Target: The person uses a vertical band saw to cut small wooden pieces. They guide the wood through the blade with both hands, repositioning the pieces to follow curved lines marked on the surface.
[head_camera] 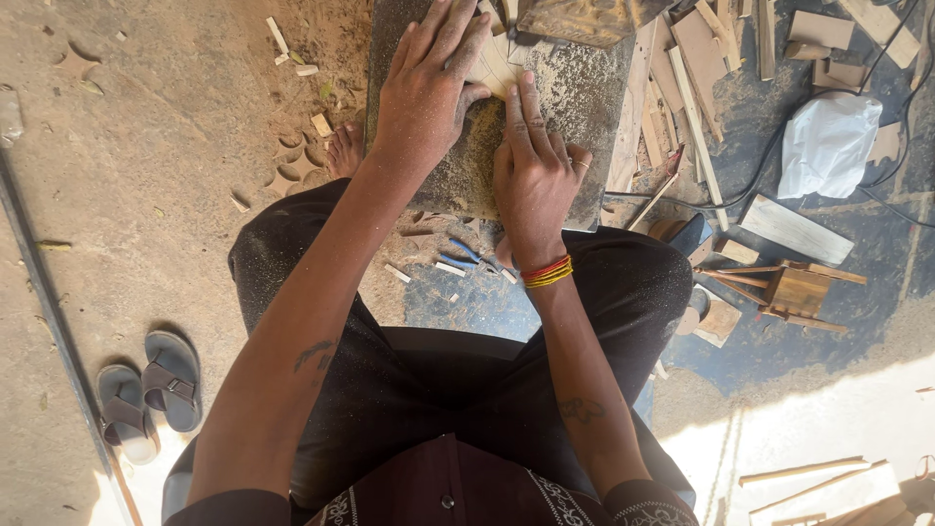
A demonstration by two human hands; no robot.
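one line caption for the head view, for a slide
Both hands, left hand and right hand, press a pale wood piece on a sawdust-covered table.

Only one view is given, taken from a camera worn on the head; it is aimed almost straight down over the seated person's lap and forearms; the left hand (424,93) and right hand (531,175) are seen from close above, on the dusty counter (584,97) at the top edge; the floor (146,175) is taken in on both sides; no second view is supplied, so nothing is shared.
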